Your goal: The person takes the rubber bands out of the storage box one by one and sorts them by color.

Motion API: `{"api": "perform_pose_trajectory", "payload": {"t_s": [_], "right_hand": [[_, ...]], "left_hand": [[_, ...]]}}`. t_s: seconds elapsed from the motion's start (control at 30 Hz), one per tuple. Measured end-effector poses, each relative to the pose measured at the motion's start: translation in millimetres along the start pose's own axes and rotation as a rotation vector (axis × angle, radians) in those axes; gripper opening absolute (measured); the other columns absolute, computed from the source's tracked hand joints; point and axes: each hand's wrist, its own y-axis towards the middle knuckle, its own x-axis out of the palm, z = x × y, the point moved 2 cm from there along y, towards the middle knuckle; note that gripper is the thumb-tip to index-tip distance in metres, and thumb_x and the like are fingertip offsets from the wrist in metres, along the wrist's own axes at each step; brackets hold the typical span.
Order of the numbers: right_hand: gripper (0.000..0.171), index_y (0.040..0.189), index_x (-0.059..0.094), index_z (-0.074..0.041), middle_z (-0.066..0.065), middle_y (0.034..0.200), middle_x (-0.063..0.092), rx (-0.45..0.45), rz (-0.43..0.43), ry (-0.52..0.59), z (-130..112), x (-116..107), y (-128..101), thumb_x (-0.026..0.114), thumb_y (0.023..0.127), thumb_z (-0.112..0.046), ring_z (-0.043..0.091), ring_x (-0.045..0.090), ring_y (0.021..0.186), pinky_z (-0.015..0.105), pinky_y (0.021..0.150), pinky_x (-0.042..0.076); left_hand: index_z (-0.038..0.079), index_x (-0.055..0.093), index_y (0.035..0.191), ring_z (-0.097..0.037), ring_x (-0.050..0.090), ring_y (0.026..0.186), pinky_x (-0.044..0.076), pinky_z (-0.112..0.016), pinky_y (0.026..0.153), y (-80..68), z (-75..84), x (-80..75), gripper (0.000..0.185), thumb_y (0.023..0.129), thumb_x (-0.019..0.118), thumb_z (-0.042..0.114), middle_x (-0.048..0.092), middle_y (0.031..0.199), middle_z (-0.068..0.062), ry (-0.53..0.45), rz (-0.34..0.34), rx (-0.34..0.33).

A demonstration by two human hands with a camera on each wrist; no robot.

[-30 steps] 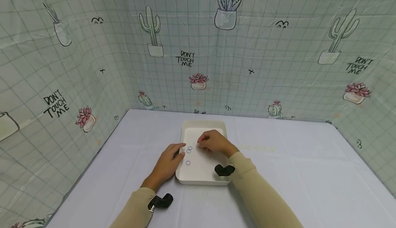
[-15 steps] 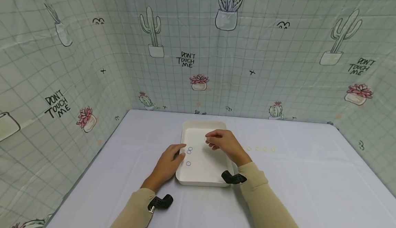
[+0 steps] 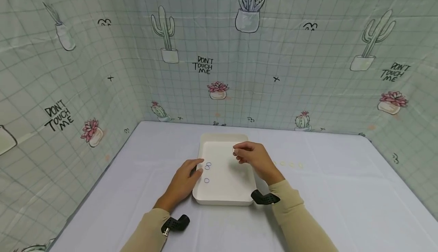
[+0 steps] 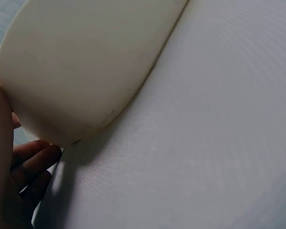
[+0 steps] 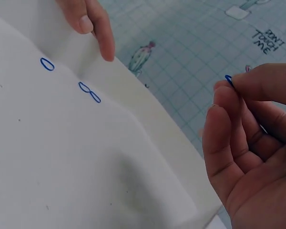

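- Above the shallow, white rectangular tray (image 3: 226, 191), the right hand (image 3: 254, 157) pinches a small, thin blue ring (image 5: 229, 80) between thumb and forefinger.
- On the tray's left rim rests the left hand (image 3: 184, 178), its fingers relaxed.
- Inside, near that rim, lie three loose blue rings (image 5: 89, 92): two touching, one apart.
- To the tray's right, a row of pale yellow rings (image 3: 291, 164) lies on the white cloth-covered worktop (image 3: 342, 191).
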Motion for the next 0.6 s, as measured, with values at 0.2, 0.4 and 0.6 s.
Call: {"api": "perform_pose_trajectory", "payload": {"t_s": [0.2, 0.4, 0.6], "right_hand": [[0.039, 0.121, 0.063, 0.01, 0.015, 0.103, 0.067, 0.023, 0.051, 0.032, 3, -19, -9, 0.071, 0.095, -0.018, 0.032, 0.063, 0.092, 0.033, 0.079, 0.058], [0.043, 0.125, 0.059, 0.013, 0.014, 0.103, 0.066, 0.055, 0.083, 0.029, 8, -36, -21, 0.068, 0.097, -0.018, 0.024, 0.063, 0.089, 0.03, 0.078, 0.058], [0.043, 0.126, 0.058, 0.012, 0.012, 0.106, 0.067, 0.084, 0.1, -0.003, 12, -61, -31, 0.068, 0.097, -0.02, 0.028, 0.064, 0.096, 0.029, 0.08, 0.057]], "left_hand": [[0.014, 0.058, 0.142, -0.029, 0.046, 0.136, 0.034, -0.052, 0.112, 2.8, 1.2, -1.4, 0.041, 0.103, 0.056, 0.025, 0.054, 0.141, -0.01, 0.006, -0.004, 0.006], [0.013, 0.058, 0.141, -0.03, 0.046, 0.136, 0.034, -0.052, 0.112, 2.2, 0.4, -1.4, 0.04, 0.102, 0.057, 0.024, 0.054, 0.14, -0.011, 0.006, -0.011, -0.004], [0.014, 0.058, 0.141, -0.029, 0.046, 0.136, 0.034, -0.051, 0.112, 1.4, -0.9, 0.0, 0.04, 0.102, 0.056, 0.025, 0.054, 0.14, -0.01, -0.002, -0.008, -0.01]]}}
